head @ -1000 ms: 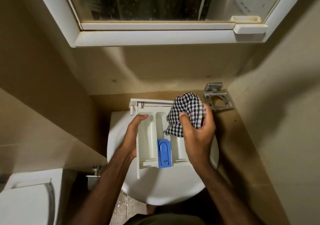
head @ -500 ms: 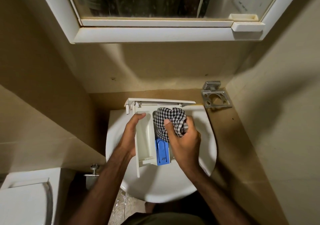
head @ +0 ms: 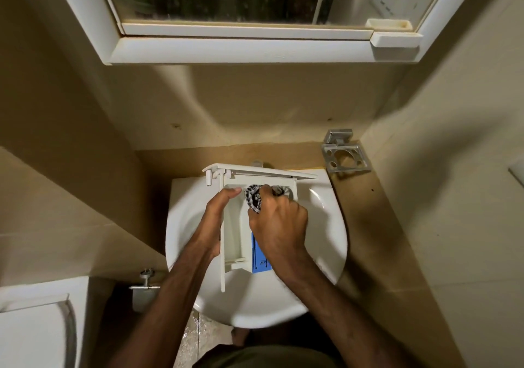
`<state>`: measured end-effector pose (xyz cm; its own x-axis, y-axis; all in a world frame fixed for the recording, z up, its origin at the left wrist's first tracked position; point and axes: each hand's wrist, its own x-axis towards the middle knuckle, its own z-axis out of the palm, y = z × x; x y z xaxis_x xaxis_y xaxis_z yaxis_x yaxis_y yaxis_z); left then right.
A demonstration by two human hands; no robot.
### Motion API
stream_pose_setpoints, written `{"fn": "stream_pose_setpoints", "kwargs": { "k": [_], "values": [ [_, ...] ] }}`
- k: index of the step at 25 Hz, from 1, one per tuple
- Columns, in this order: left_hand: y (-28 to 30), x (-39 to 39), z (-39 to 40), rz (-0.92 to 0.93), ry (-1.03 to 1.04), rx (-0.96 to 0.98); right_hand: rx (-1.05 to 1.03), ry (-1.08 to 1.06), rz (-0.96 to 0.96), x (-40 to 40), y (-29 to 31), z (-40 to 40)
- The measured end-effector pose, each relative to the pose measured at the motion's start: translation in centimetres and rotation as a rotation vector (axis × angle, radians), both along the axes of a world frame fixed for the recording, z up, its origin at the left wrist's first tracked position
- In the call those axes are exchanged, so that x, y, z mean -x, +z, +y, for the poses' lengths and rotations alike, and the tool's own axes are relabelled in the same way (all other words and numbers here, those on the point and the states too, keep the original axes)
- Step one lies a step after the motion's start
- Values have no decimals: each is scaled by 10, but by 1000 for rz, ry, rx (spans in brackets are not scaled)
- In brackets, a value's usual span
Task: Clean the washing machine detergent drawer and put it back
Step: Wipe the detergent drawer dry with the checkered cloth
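My left hand (head: pixel 216 220) grips the drawer (head: pixel 234 226) by its left wall, the thumb hooked over the top edge and resting inside the left compartment, the other fingers wrapped under and behind where I cannot see them. The drawer lies over the sink (head: pixel 326 243), its front panel at the far end, beyond both sets of fingertips, and its long left rail running back toward my wrist.

My right hand (head: pixel 279 221) is closed tight around the cloth (head: pixel 253 198), a black-and-white check rag bunched up in the fist. The knuckles face up and the curled fingers push the rag down into the far end of the drawer, just short of the front panel. A bit of the cloth sticks out to the left of my fingers, close to the left thumb tip, and another bit shows just past the knuckles on the right; the frame is smeared there, so I think that is cloth too, but I would not swear to it.

Beneath the heel of my right hand sits the blue insert (head: pixel 259 257), half covered by the wrist, at the near end of the drawer.

Right of my right hand, well apart, a metal holder (head: pixel 344 156) is fixed to the wall. Above is a mirror cabinet (head: pixel 255 51). A toilet (head: pixel 31 328) stands far left of my left forearm.
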<state>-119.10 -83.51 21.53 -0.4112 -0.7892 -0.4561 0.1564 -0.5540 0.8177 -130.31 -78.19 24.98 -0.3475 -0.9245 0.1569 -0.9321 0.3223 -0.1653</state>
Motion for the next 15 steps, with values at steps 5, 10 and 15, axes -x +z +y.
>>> {"fn": "stream_pose_setpoints", "kwargs": {
  "k": [5,10,15],
  "values": [
    [3,-5,-4,37,-18,-83,-15,160,-260,34,17,18],
    [2,-1,-5,49,-28,-85,153,164,-263,21,2,14],
    [2,3,-1,36,-34,-111,38,77,-22,14,-4,5]
  ]
}}
